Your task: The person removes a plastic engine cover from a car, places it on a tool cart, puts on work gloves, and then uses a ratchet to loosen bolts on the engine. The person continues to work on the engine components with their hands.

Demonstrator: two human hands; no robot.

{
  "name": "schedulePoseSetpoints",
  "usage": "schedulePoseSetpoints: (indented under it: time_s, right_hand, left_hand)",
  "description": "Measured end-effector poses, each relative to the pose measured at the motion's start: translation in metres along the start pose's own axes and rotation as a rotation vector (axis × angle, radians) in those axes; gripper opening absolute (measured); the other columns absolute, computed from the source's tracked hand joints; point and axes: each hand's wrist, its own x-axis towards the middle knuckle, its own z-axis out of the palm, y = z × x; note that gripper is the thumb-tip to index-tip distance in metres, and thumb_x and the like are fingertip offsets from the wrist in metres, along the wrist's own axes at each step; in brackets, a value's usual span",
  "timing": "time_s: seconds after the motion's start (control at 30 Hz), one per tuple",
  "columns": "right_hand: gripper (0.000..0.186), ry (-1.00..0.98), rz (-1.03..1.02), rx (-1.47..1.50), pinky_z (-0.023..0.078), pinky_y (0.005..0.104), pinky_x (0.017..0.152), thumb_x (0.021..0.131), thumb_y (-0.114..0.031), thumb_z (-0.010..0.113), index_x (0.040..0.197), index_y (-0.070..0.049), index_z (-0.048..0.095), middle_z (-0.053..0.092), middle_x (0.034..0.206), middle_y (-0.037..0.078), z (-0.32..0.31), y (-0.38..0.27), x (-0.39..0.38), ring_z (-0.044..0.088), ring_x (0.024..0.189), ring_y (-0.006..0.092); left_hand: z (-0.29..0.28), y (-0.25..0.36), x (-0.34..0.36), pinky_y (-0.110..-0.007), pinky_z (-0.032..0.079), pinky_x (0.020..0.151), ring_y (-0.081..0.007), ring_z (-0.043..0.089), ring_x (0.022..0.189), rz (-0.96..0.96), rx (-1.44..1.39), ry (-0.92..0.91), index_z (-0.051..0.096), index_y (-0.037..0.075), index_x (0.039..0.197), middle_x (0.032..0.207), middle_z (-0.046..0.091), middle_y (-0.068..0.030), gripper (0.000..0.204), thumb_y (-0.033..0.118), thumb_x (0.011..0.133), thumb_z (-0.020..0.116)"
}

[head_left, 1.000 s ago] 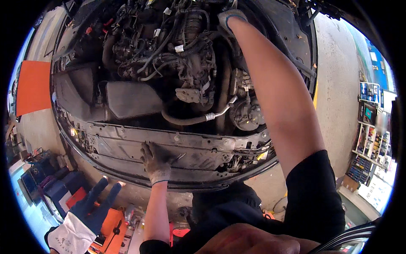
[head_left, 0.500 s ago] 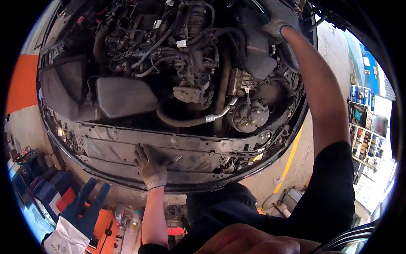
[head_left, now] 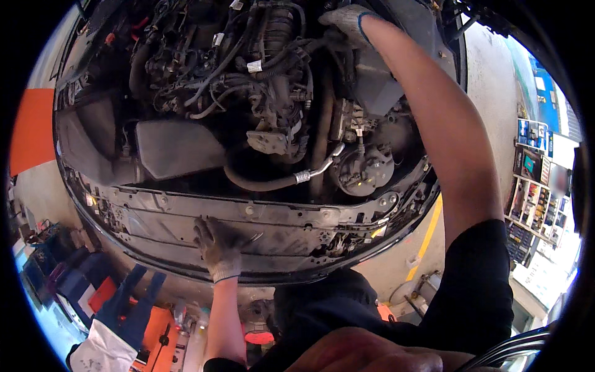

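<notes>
My left hand (head_left: 218, 249), in a grey work glove, rests on the dark front panel (head_left: 282, 230) of a car's open engine bay, fingers spread. Close by its fingertips is a small shiny curved piece (head_left: 256, 237). My right hand (head_left: 344, 21), also gloved, reaches far into the bay at the top, above the dark hoses beside the black plastic cover (head_left: 378, 87). Its fingers point left and are partly hidden, so I cannot see whether they grip anything. Between the hands lies the engine (head_left: 273, 105) with its cables and hoses.
A thick black hose with a metal end (head_left: 302, 177) crosses the bay's front, next to a round black part (head_left: 365, 172). Left of it sits a black box-shaped cover (head_left: 178, 149). Orange and dark boxes (head_left: 158, 335) stand at lower left, stocked shelves (head_left: 534, 195) at right.
My right hand has moved left and slightly up, from the black cover's right side to above the hoses. My left hand stays on the panel. The whole view has shifted a little.
</notes>
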Motion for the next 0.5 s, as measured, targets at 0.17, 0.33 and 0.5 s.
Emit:
schedulePoseSetpoints:
  time_s: [0.17,0.33,0.5]
  right_hand:
    - [0.080,0.061,-0.375,-0.295,0.049,0.0434,0.096,0.081,-0.065,0.067,0.124,0.002,0.068,0.070,0.117,0.020,-0.012,0.076,0.058,0.065,0.109,0.0294]
    - [0.090,0.156,-0.566,-0.425,0.042,0.0413,0.106,0.084,-0.073,0.056,0.130,0.004,0.061,0.063,0.128,0.027,0.007,0.075,0.050,0.059,0.124,0.0384]
    - [0.095,0.246,-0.661,-0.110,0.039,0.0414,0.112,0.087,-0.060,0.063,0.150,0.004,0.031,0.052,0.143,0.027,0.005,0.089,0.069,0.051,0.133,0.0390]
  left_hand:
    - [-0.004,0.005,0.000,-0.051,0.025,0.122,-0.0449,0.025,0.148,0.031,0.092,0.016,0.023,0.007,0.158,0.164,0.015,-0.0240,0.107,0.043,0.075,0.082]
    - [-0.055,0.046,0.020,-0.045,0.045,0.107,-0.0397,0.047,0.134,-0.066,0.026,-0.076,0.041,0.009,0.149,0.156,0.037,-0.0179,0.074,0.035,0.087,0.071]
    - [-0.116,0.194,0.108,-0.044,0.046,0.105,-0.0384,0.051,0.129,0.459,-0.443,0.265,0.048,0.008,0.143,0.144,0.049,-0.0194,0.063,0.034,0.089,0.067]
